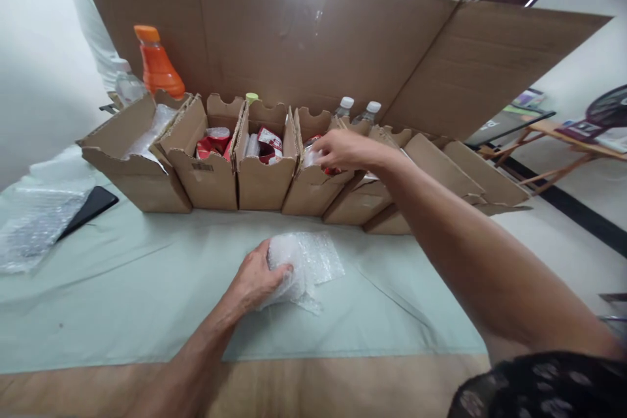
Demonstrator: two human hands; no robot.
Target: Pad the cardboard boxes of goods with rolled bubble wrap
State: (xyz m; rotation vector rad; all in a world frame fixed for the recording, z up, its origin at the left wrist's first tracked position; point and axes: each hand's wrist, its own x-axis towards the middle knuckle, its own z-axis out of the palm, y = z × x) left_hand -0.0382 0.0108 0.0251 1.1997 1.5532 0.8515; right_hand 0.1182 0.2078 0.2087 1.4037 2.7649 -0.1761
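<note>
My left hand (258,276) is closed around a bundle of bubble wrap (300,266) resting on the pale green cloth; whether anything is wrapped inside I cannot see. Further back, my right hand (341,149) reaches into an open cardboard bin (312,191), its fingers bent around something clear and hard to make out. Red packaging shows under those fingers. To the left, another bin (266,187) holds a red and white wrapper (270,145) beside clear rolled pieces. Red items (215,143) fill the bin beyond it, and the leftmost bin (138,181) contains bubble wrap.
A tall cardboard panel (304,26) stands behind the row of bins. An orange bottle (159,65) and several clear bottles show in front of it. At left on the cloth (161,300) lie a black phone-like slab (93,206) and a bubble wrap sheet (34,228).
</note>
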